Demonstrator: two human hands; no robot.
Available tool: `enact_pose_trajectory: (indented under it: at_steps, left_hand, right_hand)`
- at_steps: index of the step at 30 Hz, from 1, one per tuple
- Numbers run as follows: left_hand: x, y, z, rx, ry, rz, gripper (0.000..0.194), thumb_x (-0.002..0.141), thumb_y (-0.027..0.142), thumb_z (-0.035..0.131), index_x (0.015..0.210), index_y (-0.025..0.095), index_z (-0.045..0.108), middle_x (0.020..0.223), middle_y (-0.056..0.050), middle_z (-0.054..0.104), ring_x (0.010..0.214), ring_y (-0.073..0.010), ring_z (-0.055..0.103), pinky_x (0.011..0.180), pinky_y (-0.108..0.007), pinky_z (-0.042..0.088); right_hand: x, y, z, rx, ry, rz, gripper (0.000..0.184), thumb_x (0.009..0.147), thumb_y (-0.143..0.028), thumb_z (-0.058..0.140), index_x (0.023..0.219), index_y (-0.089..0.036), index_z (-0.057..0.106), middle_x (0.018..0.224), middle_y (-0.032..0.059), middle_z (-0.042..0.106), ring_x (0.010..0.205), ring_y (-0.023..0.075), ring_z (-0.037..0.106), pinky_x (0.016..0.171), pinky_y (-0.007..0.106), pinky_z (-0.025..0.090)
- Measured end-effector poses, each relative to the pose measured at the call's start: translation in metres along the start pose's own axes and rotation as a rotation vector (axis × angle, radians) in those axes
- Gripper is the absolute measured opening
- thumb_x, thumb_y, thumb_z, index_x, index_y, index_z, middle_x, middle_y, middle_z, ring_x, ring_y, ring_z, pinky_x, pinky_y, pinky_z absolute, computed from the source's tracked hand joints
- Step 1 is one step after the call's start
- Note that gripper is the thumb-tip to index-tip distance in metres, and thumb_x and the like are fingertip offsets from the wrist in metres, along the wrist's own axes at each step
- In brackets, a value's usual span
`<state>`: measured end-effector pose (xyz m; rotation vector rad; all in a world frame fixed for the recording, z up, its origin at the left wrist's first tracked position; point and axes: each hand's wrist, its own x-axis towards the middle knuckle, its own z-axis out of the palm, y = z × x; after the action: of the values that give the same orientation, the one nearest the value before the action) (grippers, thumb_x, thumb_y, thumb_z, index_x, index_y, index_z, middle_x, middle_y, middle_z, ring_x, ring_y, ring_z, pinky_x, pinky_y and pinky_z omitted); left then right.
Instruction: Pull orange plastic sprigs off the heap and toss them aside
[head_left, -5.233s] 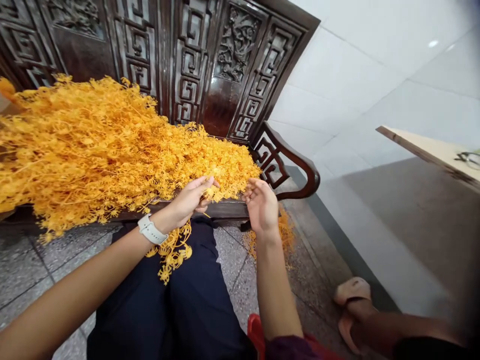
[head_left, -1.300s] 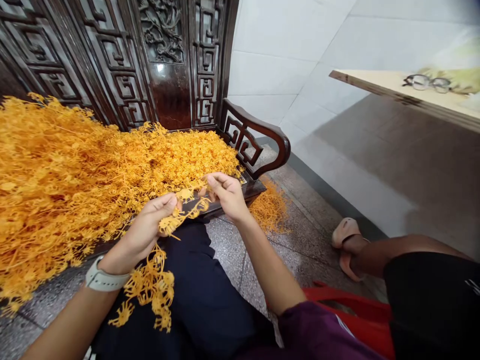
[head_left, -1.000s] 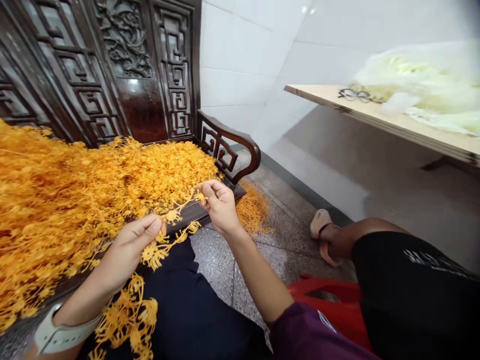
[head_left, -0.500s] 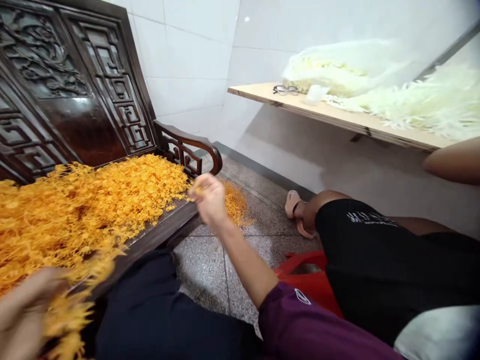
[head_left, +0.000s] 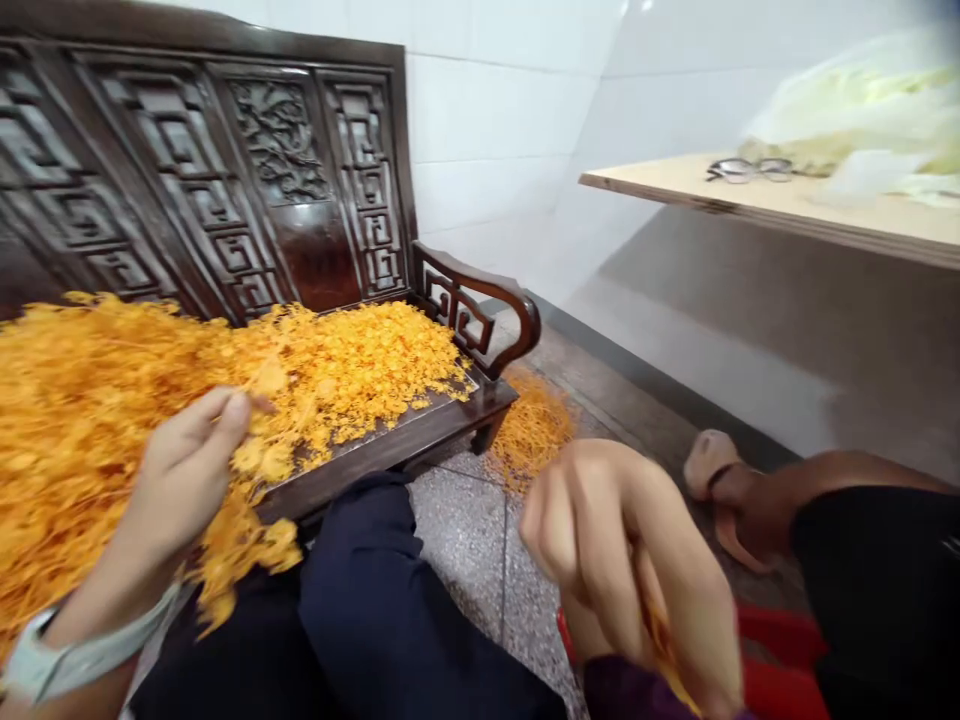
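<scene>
My left hand (head_left: 187, 465), with a pale band at the wrist, is at the front of the wooden bench. Its thumb and fingers pinch an orange plastic flower sprig (head_left: 259, 540), which hangs down over my lap. My right hand (head_left: 622, 555) is closed in the foreground, in front of a purple sleeve. A thin orange stem (head_left: 660, 640) shows between its curled fingers; the rest of that stem is hidden. A heap of orange plastic flower pieces (head_left: 82, 400) covers the bench seat behind my left hand.
The dark carved bench (head_left: 514, 320) ends in a curved armrest. Thin orange stems (head_left: 532, 425) lie piled on the tiled floor. At right, glasses (head_left: 750, 170) and a white bag (head_left: 862, 105) rest on a wooden shelf (head_left: 637, 190). Another person's leg (head_left: 780, 495) is beside a red stool (head_left: 784, 655).
My view has turned left. My right hand has drawn back from the bench's end toward me. My left hand has come up into view, still holding orange flowers.
</scene>
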<state>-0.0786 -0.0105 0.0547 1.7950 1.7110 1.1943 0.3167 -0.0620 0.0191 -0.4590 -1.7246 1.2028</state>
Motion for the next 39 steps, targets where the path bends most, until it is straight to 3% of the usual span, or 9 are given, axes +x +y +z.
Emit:
enact_pose_trajectory:
  at_steps: [2, 3, 7, 9, 13, 17, 22, 29, 39]
  left_hand:
    - [0.017, 0.023, 0.005, -0.099, 0.032, 0.009, 0.031, 0.103, 0.047, 0.057, 0.099, 0.02, 0.072, 0.088, -0.002, 0.062, 0.084, -0.0176, 0.052, 0.072, -0.028, 0.046]
    - [0.024, 0.032, 0.004, -0.132, 0.072, -0.034, 0.032, 0.102, 0.048, 0.058, 0.099, 0.019, 0.071, 0.087, -0.002, 0.058, 0.08, -0.0163, 0.049, 0.065, -0.025, 0.043]
    - [0.036, 0.046, -0.015, -0.219, 0.188, -0.211, 0.033, 0.1, 0.049, 0.061, 0.101, 0.018, 0.07, 0.101, -0.003, 0.056, 0.079, -0.0133, 0.045, 0.056, -0.017, 0.043]
    - [0.034, 0.046, -0.02, -0.243, 0.172, -0.235, 0.033, 0.098, 0.05, 0.063, 0.1, 0.018, 0.069, 0.107, -0.004, 0.056, 0.083, -0.0137, 0.044, 0.056, -0.017, 0.046]
    - [0.024, 0.042, -0.008, -0.244, 0.119, -0.184, 0.031, 0.099, 0.047, 0.061, 0.096, 0.018, 0.07, 0.098, -0.004, 0.057, 0.081, -0.0156, 0.044, 0.054, -0.019, 0.041]
    - [0.017, 0.037, 0.016, -0.264, 0.086, -0.022, 0.029, 0.1, 0.043, 0.06, 0.09, 0.019, 0.072, 0.087, -0.005, 0.06, 0.082, -0.0174, 0.048, 0.064, -0.025, 0.043]
    - [0.015, 0.045, 0.034, -0.244, -0.033, 0.093, 0.029, 0.099, 0.045, 0.061, 0.091, 0.021, 0.075, 0.084, -0.005, 0.064, 0.081, -0.0187, 0.053, 0.071, -0.029, 0.043]
    - [0.009, 0.054, 0.053, -0.15, -0.206, 0.155, 0.036, 0.099, 0.05, 0.059, 0.091, 0.018, 0.073, 0.072, -0.002, 0.059, 0.068, -0.017, 0.05, 0.063, -0.029, 0.039]
    - [0.012, 0.04, 0.047, 0.531, 0.048, 0.296, 0.021, 0.092, 0.025, 0.056, 0.092, 0.023, 0.076, 0.063, 0.0, 0.064, 0.056, -0.0165, 0.055, 0.061, -0.029, 0.035]
  right_hand:
    - [0.028, 0.007, 0.007, 0.282, -0.348, 0.03, 0.061, 0.096, -0.073, 0.052, 0.051, -0.035, 0.066, 0.053, 0.0043, 0.054, 0.049, 0.0146, 0.055, 0.057, 0.032, 0.05]
    - [0.055, 0.016, 0.01, 0.398, -0.384, 0.069, 0.061, 0.094, -0.074, 0.052, 0.053, -0.033, 0.067, 0.058, 0.0054, 0.058, 0.053, 0.015, 0.057, 0.058, 0.032, 0.049]
    - [0.175, 0.059, 0.026, 0.642, -0.003, 0.16, 0.032, 0.095, -0.05, 0.057, 0.082, -0.022, 0.068, 0.091, 0.0039, 0.074, 0.069, 0.0111, 0.056, 0.064, 0.031, 0.048]
    - [0.198, 0.073, 0.037, 0.79, 0.147, 0.331, 0.017, 0.089, -0.035, 0.066, 0.096, -0.021, 0.071, 0.097, 0.0043, 0.074, 0.072, 0.0104, 0.056, 0.066, 0.026, 0.05]
    - [0.165, 0.077, 0.06, 0.886, 0.1, 0.483, 0.032, 0.085, -0.025, 0.071, 0.116, -0.017, 0.073, 0.087, 0.0018, 0.07, 0.063, 0.0087, 0.051, 0.059, 0.023, 0.046]
    - [0.137, 0.072, 0.071, 0.683, 0.25, 0.375, 0.018, 0.086, -0.028, 0.074, 0.101, -0.018, 0.073, 0.078, -0.0004, 0.065, 0.061, 0.0086, 0.051, 0.056, 0.023, 0.04]
    - [0.144, 0.067, 0.068, 0.486, 0.488, 0.23, 0.027, 0.087, -0.042, 0.076, 0.107, -0.024, 0.069, 0.091, 0.0, 0.066, 0.068, 0.0101, 0.053, 0.061, 0.025, 0.041]
    - [0.145, 0.059, 0.072, 0.233, 0.348, 0.08, 0.019, 0.09, -0.043, 0.075, 0.096, -0.025, 0.074, 0.101, 0.0017, 0.068, 0.093, 0.0156, 0.06, 0.089, 0.032, 0.047]
    - [0.113, 0.064, 0.058, 0.105, 0.158, 0.018, 0.022, 0.09, -0.039, 0.079, 0.084, -0.019, 0.07, 0.107, 0.0052, 0.057, 0.103, 0.0187, 0.057, 0.097, 0.036, 0.044]
